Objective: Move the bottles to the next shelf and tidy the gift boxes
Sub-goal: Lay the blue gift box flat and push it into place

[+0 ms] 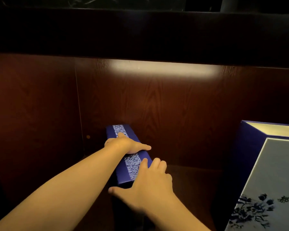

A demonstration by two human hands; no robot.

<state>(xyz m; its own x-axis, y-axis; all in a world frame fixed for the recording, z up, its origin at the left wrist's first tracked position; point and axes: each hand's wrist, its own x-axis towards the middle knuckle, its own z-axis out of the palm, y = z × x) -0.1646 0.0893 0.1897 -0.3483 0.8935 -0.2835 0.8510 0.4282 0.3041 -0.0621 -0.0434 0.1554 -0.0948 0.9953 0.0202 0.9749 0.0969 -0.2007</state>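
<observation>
A long narrow blue gift box [122, 174] with a white patterned stripe along its top lies on the dark wooden shelf, running from near me toward the back panel. My left hand [125, 144] lies across its far half, fingers wrapped over the left edge and thumb stretched to the right. My right hand [147, 185] clasps its near right corner, fingers on top and thumb along the near end. No bottles are in view.
A large blue gift box [250, 155] with a pale floral lid stands at the right edge. The shelf's wooden back panel [157, 105] and left side wall [32, 114] close the compartment. A dark shelf board [140, 34] runs overhead.
</observation>
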